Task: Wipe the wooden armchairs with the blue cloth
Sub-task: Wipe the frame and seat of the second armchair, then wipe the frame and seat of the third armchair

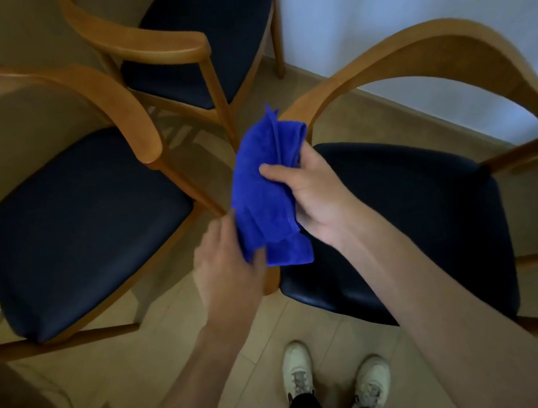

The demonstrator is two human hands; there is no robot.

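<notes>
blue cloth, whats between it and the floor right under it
In the head view, the blue cloth hangs in mid-air from both hands; below it show tan floor and the right chair's seat corner.

The blue cloth (265, 190) is bunched up and hangs in the air between three wooden chairs: one left (64, 205), one far (189, 38), one right (433, 201). All have dark seats.
</notes>
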